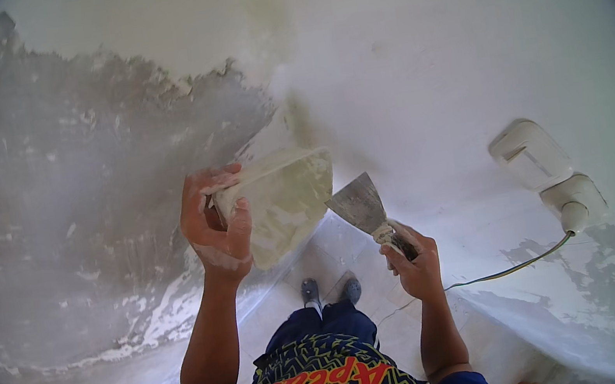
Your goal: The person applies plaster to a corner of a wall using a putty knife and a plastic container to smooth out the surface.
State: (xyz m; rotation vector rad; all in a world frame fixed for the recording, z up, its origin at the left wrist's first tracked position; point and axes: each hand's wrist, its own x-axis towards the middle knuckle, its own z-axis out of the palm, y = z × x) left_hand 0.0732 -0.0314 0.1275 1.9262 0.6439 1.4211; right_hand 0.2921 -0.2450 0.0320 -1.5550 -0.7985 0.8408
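While left hand (215, 224) grips putty-smeared board (285, 203) — right hand (414, 259) clasps scraper (363, 206), seemingly clean.

Both forearms are raised, left hand (214, 225) fingers curled shut, right hand (414, 263) fisted lower.

- Pale cream-white plaster board (285, 199) is showing in the left hand (215, 232).
- Grey metal putty knife (360, 204), white-smeared, is sticking up above the right hand (414, 259).
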